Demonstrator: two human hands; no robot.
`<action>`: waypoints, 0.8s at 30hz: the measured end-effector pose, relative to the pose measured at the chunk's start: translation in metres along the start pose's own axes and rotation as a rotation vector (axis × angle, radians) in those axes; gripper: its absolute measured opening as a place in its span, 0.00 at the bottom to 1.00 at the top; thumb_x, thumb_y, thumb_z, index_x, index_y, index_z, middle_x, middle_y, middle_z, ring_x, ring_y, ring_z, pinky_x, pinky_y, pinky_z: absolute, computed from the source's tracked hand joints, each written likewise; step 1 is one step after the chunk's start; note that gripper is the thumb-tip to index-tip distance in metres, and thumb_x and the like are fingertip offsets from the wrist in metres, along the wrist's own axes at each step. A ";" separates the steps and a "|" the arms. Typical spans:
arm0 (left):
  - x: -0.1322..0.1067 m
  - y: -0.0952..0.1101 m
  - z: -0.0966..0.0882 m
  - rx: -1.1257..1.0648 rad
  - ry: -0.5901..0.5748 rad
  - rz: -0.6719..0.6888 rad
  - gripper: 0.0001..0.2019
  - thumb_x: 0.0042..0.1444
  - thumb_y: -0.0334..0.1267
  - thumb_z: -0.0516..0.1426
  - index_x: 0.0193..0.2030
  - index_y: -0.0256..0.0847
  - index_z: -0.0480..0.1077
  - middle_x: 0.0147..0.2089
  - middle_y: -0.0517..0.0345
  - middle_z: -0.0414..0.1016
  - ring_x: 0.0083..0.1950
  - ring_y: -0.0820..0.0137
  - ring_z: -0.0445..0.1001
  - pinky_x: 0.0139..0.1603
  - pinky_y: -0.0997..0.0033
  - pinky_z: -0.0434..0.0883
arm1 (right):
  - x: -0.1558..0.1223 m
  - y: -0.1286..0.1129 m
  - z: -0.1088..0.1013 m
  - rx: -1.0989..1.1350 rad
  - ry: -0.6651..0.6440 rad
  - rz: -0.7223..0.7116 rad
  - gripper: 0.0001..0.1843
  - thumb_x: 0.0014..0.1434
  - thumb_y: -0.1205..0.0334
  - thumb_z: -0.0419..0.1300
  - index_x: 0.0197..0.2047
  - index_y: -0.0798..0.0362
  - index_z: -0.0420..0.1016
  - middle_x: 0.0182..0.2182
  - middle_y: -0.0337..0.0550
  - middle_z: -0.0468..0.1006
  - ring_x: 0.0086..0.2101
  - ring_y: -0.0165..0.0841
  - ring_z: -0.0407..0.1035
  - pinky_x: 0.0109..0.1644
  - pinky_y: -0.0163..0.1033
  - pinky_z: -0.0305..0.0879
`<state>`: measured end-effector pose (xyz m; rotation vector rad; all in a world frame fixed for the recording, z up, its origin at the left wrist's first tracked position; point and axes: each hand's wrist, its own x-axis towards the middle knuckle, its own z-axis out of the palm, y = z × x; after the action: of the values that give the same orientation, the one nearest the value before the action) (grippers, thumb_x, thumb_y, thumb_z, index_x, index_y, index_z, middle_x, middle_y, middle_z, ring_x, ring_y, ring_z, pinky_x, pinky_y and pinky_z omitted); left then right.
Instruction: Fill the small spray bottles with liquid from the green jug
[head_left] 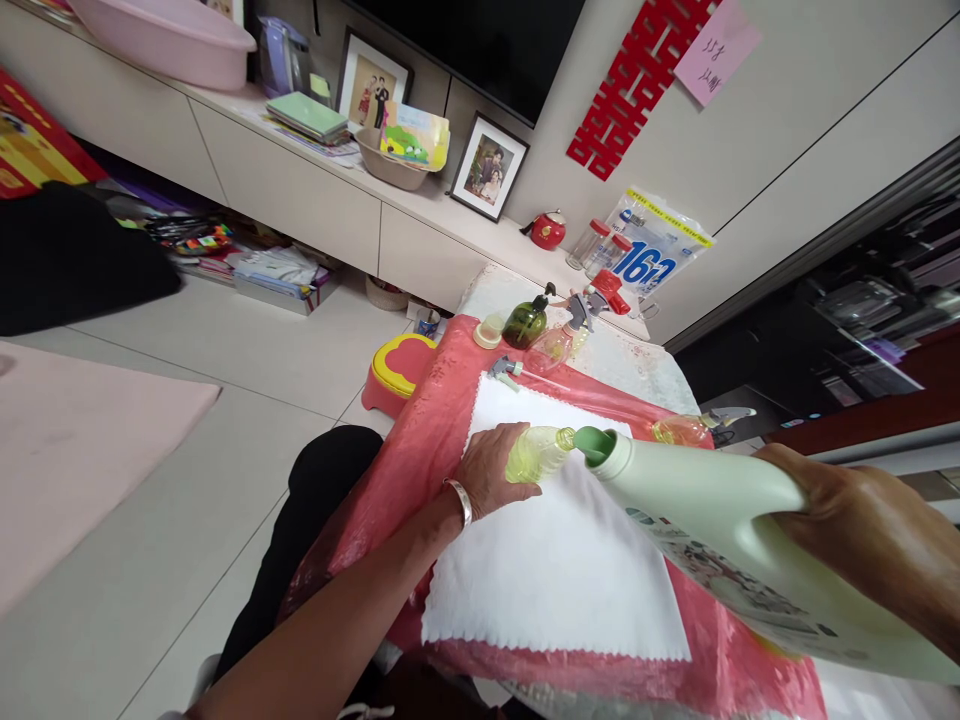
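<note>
My left hand [491, 468] is wrapped around a small clear bottle [536, 455] with yellowish liquid in it, above the white cloth [555, 570]. With my right hand [862, 520] I grip the handle of a large pale green jug [697, 480], which is tilted so its green spout meets the small bottle's neck. Whether liquid is flowing I cannot make out. A loose grey spray head [506, 370] lies at the cloth's far edge. Behind it stand a dark green pump bottle [527, 320] and a clear spray bottle [555, 345]. Another spray bottle [682, 430] with yellow liquid lies at the right.
Red plastic sheeting [360, 530] covers the table under the cloth. A yellow-and-red stool [401, 365] stands left of the table. Along the wall, a low cabinet [300, 190] carries photo frames, a pink basin [172, 40] and a red pot [548, 231].
</note>
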<state>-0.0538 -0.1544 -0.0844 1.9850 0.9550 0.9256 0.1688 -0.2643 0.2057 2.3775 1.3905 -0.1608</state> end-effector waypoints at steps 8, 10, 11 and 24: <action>0.000 0.000 0.000 -0.006 -0.002 0.009 0.45 0.44 0.47 0.72 0.67 0.46 0.59 0.65 0.45 0.72 0.65 0.48 0.71 0.66 0.43 0.67 | 0.001 0.001 0.002 0.067 0.020 -0.028 0.20 0.47 0.55 0.56 0.44 0.38 0.75 0.29 0.37 0.80 0.31 0.43 0.78 0.28 0.35 0.64; 0.000 -0.001 0.000 -0.007 -0.001 0.011 0.45 0.44 0.48 0.72 0.67 0.47 0.59 0.65 0.46 0.71 0.65 0.48 0.71 0.66 0.43 0.67 | 0.001 0.000 0.002 0.081 0.030 -0.034 0.19 0.46 0.56 0.57 0.43 0.39 0.76 0.28 0.38 0.80 0.30 0.43 0.78 0.27 0.35 0.63; 0.000 -0.001 0.001 -0.008 0.000 0.010 0.45 0.44 0.48 0.72 0.68 0.47 0.59 0.65 0.46 0.71 0.65 0.48 0.71 0.66 0.43 0.66 | 0.001 0.000 0.002 0.085 0.032 -0.030 0.19 0.46 0.56 0.57 0.43 0.39 0.76 0.28 0.38 0.80 0.30 0.42 0.78 0.28 0.35 0.64; 0.000 0.000 0.000 -0.021 -0.008 -0.001 0.45 0.43 0.47 0.73 0.66 0.46 0.59 0.66 0.45 0.71 0.66 0.48 0.70 0.66 0.44 0.66 | 0.003 -0.002 0.003 0.051 0.066 0.010 0.19 0.48 0.62 0.58 0.44 0.39 0.76 0.26 0.35 0.79 0.28 0.42 0.77 0.26 0.34 0.63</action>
<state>-0.0539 -0.1549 -0.0841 1.9688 0.9383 0.9233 0.1687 -0.2616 0.2019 2.4520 1.4203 -0.1174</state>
